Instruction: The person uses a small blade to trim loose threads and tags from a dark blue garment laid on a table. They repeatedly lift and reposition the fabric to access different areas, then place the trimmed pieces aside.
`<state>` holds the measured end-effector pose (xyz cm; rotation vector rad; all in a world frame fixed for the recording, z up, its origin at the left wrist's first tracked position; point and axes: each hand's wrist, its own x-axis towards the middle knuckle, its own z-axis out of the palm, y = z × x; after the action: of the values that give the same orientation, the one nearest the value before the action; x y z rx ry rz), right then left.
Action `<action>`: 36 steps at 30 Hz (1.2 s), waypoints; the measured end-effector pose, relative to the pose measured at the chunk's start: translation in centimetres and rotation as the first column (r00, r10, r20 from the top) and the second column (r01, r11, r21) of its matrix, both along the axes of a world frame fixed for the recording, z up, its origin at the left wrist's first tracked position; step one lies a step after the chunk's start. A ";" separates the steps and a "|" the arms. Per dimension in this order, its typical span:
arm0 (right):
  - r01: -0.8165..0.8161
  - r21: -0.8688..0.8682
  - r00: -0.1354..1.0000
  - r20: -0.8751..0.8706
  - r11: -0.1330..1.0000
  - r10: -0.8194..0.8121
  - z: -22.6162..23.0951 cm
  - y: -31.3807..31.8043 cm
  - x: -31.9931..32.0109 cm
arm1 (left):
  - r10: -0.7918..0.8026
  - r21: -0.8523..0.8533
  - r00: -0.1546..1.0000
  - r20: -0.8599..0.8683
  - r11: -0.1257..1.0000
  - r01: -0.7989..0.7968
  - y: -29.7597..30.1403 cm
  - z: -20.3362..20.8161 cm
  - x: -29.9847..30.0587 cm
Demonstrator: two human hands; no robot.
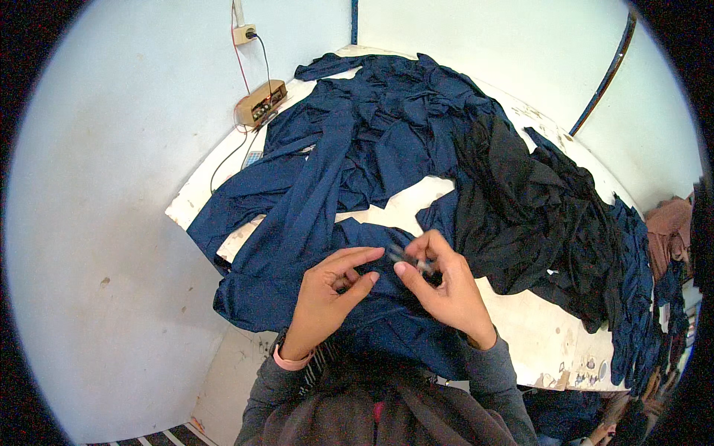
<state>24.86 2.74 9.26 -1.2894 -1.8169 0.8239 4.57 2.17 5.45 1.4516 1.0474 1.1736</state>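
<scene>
My right hand [450, 286] is closed around a small grey metallic tool [398, 255], blurred, shaped like thread snips; its tip points toward my left hand. My left hand [332, 291] is just left of it, index finger stretched out and thumb apart, the other fingers curled. I see nothing between them, though a thin thread could escape notice. Both hands hover over dark blue cloth [260, 297] that spreads across the table and hangs toward my lap.
Heaped blue garments [394, 97] cover the far part of the white table [532, 334]. A black cloth pile [513, 201] lies to the right. At the back left stand a brown box with wires [262, 102] and a wall socket [244, 35]. Part of a person [606, 431] shows at lower right.
</scene>
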 end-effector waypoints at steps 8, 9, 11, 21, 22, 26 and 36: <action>-0.077 -0.065 0.996 0.037 0.995 0.079 -1.6 -0.2 0.5 | -0.058 0.060 0.996 -0.071 0.996 0.062 -0.2 0.5 0.4; -0.082 -0.053 0.997 0.009 0.995 0.083 -1.8 -0.1 0.4 | -0.067 0.061 0.994 -0.080 0.996 0.072 -0.2 0.5 0.4; -0.095 -0.029 0.994 -0.053 0.995 0.094 -2.3 0.0 0.2 | -0.073 0.052 0.993 -0.088 0.996 0.078 -0.3 0.7 0.4; -0.046 0.153 0.996 0.088 0.987 0.032 -2.1 -0.4 0.7 | -0.111 0.035 0.992 0.054 0.993 0.109 0.0 0.2 0.4; -0.039 0.134 0.986 0.169 0.990 0.016 -1.0 -0.7 0.7 | -0.119 0.036 0.990 0.079 0.993 0.116 0.1 0.1 0.4; -0.114 0.263 0.899 0.438 0.958 -0.014 0.5 -0.9 0.8 | -0.136 0.009 0.988 0.074 0.991 0.136 0.1 0.4 0.3; 0.103 0.120 0.993 -0.064 0.987 -0.096 -1.9 -0.4 1.2 | -0.037 -0.234 0.906 0.422 0.961 0.148 0.6 -1.1 0.0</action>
<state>26.04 2.30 7.35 -1.2534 -1.7154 0.6772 4.53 2.72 4.32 0.9771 0.7895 1.1603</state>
